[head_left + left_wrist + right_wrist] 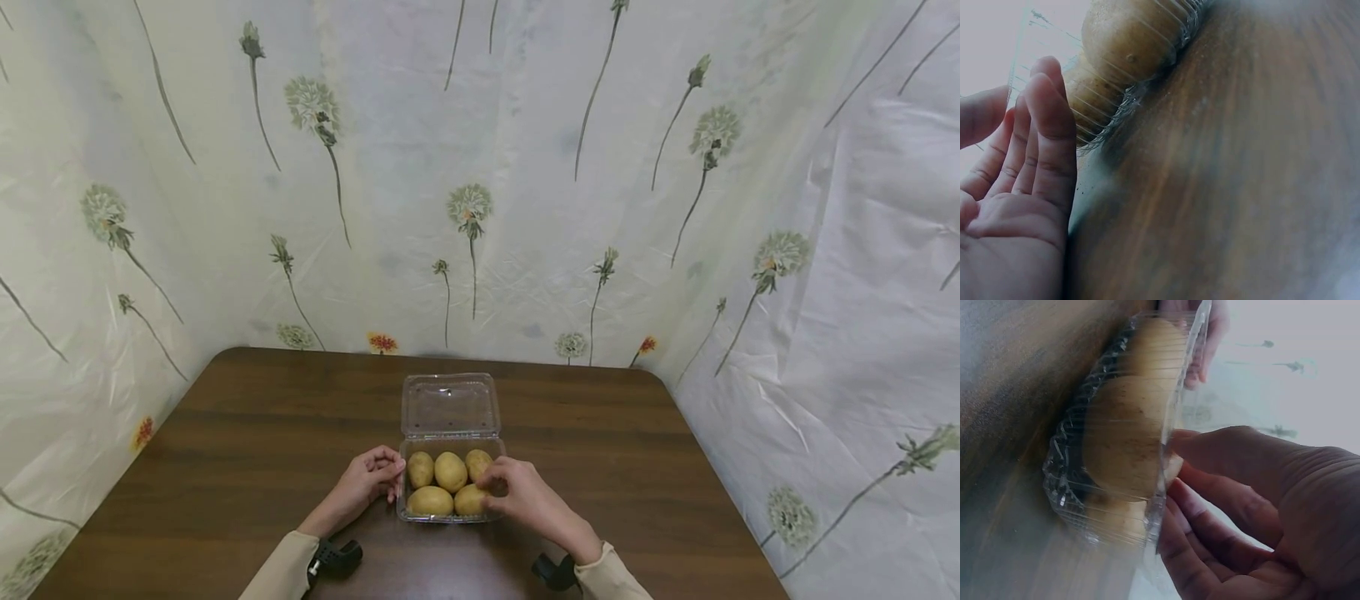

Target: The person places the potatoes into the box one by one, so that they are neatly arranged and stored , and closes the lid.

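Note:
A clear plastic clamshell container (pixel 450 518) stands on the table with its lid (pixel 450 407) laid back. Several yellow potatoes (pixel 451 472) sit in it, two of them in the front row. At its left side, my left hand (pixel 365 482) pinches the rim between thumb and fingers; the left wrist view shows the ribbed wall beside the fingertips (pixel 1047 103). Reaching over the right rim, my right hand (pixel 528 497) has thumb and forefinger on the front right potato (pixel 468 500). The container's right rim is partly hidden by this hand.
The brown wooden table (pixel 300 417) has rounded far corners. Behind it and along both sides hangs a pale curtain (pixel 525 250) with dandelion prints. A black wrist mount (pixel 337 558) is strapped at the left sleeve, another one (pixel 553 572) at the right.

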The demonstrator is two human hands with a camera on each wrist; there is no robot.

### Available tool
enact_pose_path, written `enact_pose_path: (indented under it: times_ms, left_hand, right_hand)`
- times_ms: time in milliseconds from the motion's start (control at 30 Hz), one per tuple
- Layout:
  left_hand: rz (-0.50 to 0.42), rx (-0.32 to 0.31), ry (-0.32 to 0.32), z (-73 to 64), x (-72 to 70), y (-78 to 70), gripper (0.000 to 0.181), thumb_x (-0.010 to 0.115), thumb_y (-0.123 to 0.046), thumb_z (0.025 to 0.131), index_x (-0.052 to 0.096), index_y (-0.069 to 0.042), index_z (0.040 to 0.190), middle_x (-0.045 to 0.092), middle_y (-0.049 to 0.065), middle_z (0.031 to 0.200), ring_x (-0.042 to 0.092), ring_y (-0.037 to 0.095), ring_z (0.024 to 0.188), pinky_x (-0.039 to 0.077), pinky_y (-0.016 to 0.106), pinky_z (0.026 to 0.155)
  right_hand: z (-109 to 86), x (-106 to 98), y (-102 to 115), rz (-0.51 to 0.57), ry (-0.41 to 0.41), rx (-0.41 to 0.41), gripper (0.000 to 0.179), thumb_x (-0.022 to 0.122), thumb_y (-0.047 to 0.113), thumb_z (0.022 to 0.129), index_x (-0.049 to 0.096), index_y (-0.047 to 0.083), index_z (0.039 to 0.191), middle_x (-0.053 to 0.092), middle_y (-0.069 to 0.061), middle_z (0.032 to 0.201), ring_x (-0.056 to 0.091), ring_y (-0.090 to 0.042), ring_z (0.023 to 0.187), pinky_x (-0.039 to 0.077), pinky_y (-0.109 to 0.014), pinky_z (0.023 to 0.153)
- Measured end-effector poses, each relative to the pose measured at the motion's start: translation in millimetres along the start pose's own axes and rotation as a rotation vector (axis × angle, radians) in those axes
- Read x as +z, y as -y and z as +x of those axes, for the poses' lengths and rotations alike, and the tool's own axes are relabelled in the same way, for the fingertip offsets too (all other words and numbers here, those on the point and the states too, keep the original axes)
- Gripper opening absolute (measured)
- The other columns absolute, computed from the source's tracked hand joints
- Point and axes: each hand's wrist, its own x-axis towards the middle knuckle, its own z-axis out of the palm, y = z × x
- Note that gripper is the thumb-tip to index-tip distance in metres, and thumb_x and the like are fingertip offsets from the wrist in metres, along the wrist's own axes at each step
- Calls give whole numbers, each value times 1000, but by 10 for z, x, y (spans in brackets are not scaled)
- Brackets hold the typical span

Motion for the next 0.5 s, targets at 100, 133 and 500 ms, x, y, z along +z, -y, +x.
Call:
enact_pose_path:
  times_ms: [100, 133, 500]
  left_hand:
    - [-3, 2, 2, 0, -1, -2, 12, 52, -10, 99, 51, 1, 102, 61, -1, 79, 60, 9, 65, 50, 22, 56]
    - [-4, 1, 3, -1, -1, -2, 11, 52, -10, 99, 51, 1, 102, 61, -1, 79, 60, 9, 65, 50, 22, 56]
    - [-2, -2, 0, -7, 7, -15, 11, 52, -10, 99, 51, 1, 102, 61, -1, 79, 60, 9, 65, 50, 22, 56]
  right_hand:
    - [7, -11, 3, 3, 9, 1, 12, 77, 7, 79, 73, 9, 90, 65, 1, 89, 62, -10, 81, 54, -24, 71]
    - [8, -12, 3, 6, 13, 3, 12, 77, 7, 79, 73, 8, 90, 65, 1, 89, 63, -10, 81, 54, -24, 71]
    - [24, -13, 12, -51, -2, -49, 10, 78, 2, 74, 73, 4, 82, 68, -2, 85, 65, -11, 78, 53, -20, 69]
